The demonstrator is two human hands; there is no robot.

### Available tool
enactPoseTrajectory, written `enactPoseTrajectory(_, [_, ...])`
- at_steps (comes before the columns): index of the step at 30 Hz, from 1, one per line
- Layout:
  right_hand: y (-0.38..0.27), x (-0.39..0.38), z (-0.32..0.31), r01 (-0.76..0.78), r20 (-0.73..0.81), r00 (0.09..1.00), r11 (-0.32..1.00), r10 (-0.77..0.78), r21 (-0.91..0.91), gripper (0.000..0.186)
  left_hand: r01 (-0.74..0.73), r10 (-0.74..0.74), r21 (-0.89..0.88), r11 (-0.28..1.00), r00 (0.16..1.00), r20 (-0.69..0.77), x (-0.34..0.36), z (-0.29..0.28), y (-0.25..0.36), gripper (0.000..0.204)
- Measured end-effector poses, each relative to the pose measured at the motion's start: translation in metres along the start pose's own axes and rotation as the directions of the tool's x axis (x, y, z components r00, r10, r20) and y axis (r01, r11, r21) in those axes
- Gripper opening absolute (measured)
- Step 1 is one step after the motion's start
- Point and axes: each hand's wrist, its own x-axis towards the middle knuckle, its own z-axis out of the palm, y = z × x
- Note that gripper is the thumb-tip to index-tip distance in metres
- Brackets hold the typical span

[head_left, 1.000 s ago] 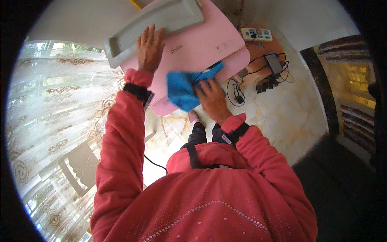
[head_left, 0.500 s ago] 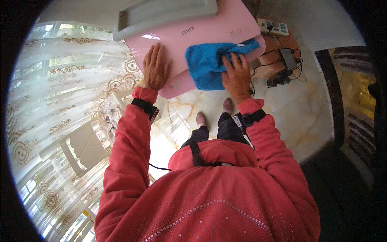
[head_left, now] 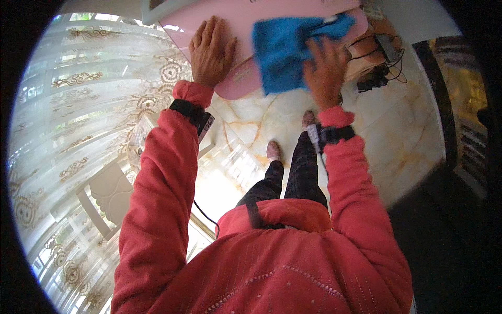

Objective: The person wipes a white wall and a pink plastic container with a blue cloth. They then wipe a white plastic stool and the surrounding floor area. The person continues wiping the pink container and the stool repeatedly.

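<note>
My left hand (head_left: 212, 52) lies flat on the glossy pink panel (head_left: 308, 10), fingers extended, near its lower-left part, with a second pink layer (head_left: 235, 83) showing beneath. My right hand (head_left: 327, 70), slightly blurred, grips a blue cloth (head_left: 277, 55) with curled fingers over the right part of the pink surface. The cloth hangs toward the panel's near edge. At the top left, a pale grey rimmed piece (head_left: 150, 10) rests along the panel and is cut off by the frame.
Cables and black adapters (head_left: 374, 78) sit on a brown stand (head_left: 361, 47) at the right. A sheer patterned curtain (head_left: 78, 120) covers the left side, beside a white chair (head_left: 104, 199). My feet (head_left: 273, 152) stand on marble flooring (head_left: 387, 146); a dark-edged panel (head_left: 434, 99) is at far right.
My left hand has moved from the grey piece down onto the pink surface. My right hand and the cloth have shifted rightward; the whole panel now appears higher in view.
</note>
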Motion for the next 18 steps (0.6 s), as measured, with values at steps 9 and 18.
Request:
enactPoseTrajectory(9, [0.071,0.02,0.029,-0.226,-0.252,0.949,0.967,0.19,-0.119,0.04,-0.01,0.011,0.024,1.0,1.0,-0.016,0.0,0.004,0.0,0.054])
enactPoseTrajectory(18, [-0.027,-0.026,0.027,-0.476,-0.134,0.843,0.839,0.521,0.264,0.057,0.005,-0.008,0.073,0.997,0.999,0.042,-0.001,0.003,0.006,0.056])
